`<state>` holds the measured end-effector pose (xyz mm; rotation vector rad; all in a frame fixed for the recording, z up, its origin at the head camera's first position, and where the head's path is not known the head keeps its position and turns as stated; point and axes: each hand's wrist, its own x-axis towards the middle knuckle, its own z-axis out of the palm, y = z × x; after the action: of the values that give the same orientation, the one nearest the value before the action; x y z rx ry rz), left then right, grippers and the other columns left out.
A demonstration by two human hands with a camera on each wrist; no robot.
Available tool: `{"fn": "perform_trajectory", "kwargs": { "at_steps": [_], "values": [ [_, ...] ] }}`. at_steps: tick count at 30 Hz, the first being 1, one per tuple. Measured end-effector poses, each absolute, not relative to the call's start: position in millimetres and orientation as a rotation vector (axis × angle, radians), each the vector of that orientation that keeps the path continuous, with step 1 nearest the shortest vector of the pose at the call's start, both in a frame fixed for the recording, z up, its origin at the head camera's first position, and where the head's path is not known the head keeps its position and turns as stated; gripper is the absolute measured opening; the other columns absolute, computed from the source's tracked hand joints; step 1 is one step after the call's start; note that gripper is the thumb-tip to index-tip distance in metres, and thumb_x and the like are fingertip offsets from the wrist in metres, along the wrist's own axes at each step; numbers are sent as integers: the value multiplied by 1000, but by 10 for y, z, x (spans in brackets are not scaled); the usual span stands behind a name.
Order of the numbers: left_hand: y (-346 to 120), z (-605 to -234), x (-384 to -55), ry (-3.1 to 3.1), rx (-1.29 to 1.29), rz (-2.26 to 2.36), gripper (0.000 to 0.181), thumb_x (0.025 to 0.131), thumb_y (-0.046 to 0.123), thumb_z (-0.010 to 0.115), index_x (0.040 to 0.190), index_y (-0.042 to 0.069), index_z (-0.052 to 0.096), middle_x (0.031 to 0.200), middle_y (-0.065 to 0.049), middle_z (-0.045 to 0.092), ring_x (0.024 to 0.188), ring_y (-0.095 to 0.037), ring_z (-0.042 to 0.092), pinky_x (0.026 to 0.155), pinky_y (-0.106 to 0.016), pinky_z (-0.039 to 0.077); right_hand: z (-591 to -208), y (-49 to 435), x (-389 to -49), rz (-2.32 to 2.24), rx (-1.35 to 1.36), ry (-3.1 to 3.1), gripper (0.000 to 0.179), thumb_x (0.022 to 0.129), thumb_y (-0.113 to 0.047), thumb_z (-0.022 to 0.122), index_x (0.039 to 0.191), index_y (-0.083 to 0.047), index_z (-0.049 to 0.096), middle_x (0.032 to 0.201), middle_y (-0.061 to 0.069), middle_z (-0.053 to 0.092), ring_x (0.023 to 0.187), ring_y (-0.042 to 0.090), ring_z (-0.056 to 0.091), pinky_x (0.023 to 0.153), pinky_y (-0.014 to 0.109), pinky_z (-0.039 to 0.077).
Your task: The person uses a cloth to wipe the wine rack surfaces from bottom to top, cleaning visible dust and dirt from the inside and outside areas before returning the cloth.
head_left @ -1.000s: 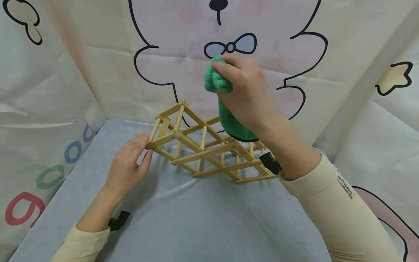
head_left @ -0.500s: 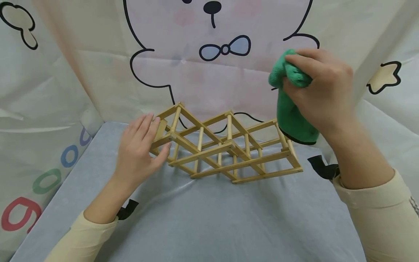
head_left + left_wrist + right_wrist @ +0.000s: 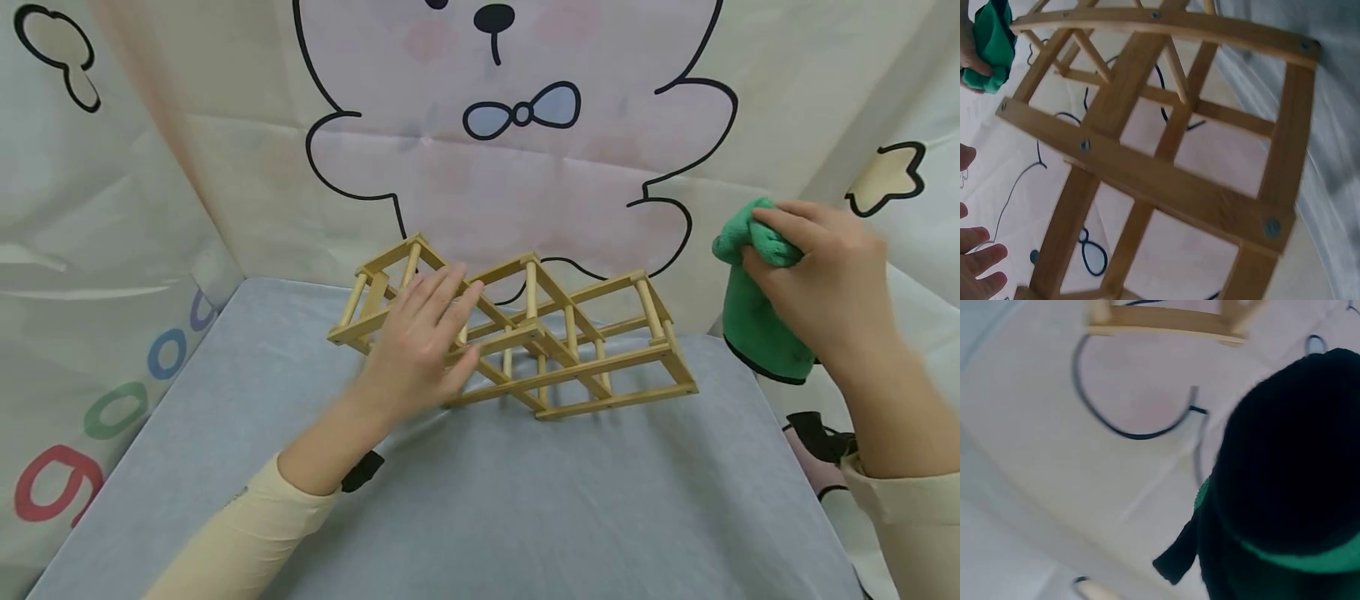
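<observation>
A folding lattice rack of pale wooden slats and dowels stands in a zigzag on the table. My left hand is in front of its left half, fingers extended and spread, holding nothing; it hides some of the slats. In the left wrist view the rack's screwed slats fill the middle, with those fingertips at the left edge. Off the rack's right end, my right hand pinches a bunched green cloth with a dark edge, which hangs down. The cloth looms dark and close in the right wrist view.
A table with a light blue-grey cover lies under the rack. Pale curtains printed with a cartoon animal, numbers and a star close in the back and both sides.
My right hand has carried the green cloth rightward, then lower, away from the rack. My left hand has left the rack's left end and moved right in front of it. The rack stays put.
</observation>
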<state>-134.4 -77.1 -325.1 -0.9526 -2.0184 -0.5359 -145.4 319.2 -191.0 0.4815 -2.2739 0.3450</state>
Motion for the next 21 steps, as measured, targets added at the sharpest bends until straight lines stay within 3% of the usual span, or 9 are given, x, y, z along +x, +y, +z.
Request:
{"fn": "perform_trajectory", "kwargs": {
  "at_steps": [6, 12, 14, 15, 17, 19, 21],
  "values": [
    [-486, -3305, -1391, -2068, -1002, -504, 59, 91, 22, 79, 143, 0, 61, 150, -25, 55, 137, -42, 53, 117, -59, 43, -2233, 3513, -1390, 393, 363, -2372, 32, 82, 15, 73, 113, 8, 76, 114, 29, 72, 101, 51, 63, 86, 0, 25],
    [-295, -3381, -1491, -2078, -1048, -454, 60, 90, 19, 80, 144, 4, 60, 149, -23, 56, 134, -39, 55, 113, -56, 48, -2589, 3829, -1302, 431, 248, -2505, 34, 86, 10, 73, 120, 11, 72, 119, 34, 68, 106, 55, 60, 78, 4, 22],
    [-245, -3401, -1523, -2065, -1062, -431, 59, 88, 15, 79, 144, 5, 61, 148, -22, 57, 133, -38, 55, 112, -54, 48, -2715, 3917, -1244, 438, 203, -2552, 34, 88, 8, 72, 122, 11, 71, 121, 35, 66, 108, 57, 59, 84, 12, 34],
    [-222, -3409, -1538, -2055, -1069, -424, 58, 88, 13, 78, 143, 5, 62, 147, -22, 58, 132, -37, 56, 112, -53, 49, -2777, 3958, -1212, 443, 181, -2572, 35, 89, 7, 72, 124, 10, 71, 122, 35, 66, 110, 57, 58, 85, 14, 35],
    [-183, -3430, -1565, -2043, -1079, -403, 57, 87, 10, 75, 143, 6, 62, 146, -21, 59, 131, -37, 57, 112, -51, 48, -2892, 4025, -1152, 452, 139, -2617, 36, 92, 5, 70, 127, 10, 69, 125, 35, 64, 113, 58, 57, 93, 32, 48],
    [-150, -3451, -1584, -2040, -1082, -388, 55, 88, 8, 71, 143, 6, 63, 146, -21, 59, 130, -38, 58, 113, -50, 48, -2997, 4074, -1098, 463, 105, -2655, 38, 93, 4, 69, 130, 10, 67, 128, 36, 62, 116, 60, 55, 93, 58, 51],
    [-129, -3466, -1590, -2045, -1079, -368, 54, 90, 7, 68, 144, 8, 63, 146, -20, 60, 130, -38, 58, 114, -50, 47, -3109, 4119, -1055, 460, 93, -2672, 39, 93, 3, 70, 131, 10, 66, 129, 36, 62, 116, 60, 55, 93, 64, 51]
  ]
}}
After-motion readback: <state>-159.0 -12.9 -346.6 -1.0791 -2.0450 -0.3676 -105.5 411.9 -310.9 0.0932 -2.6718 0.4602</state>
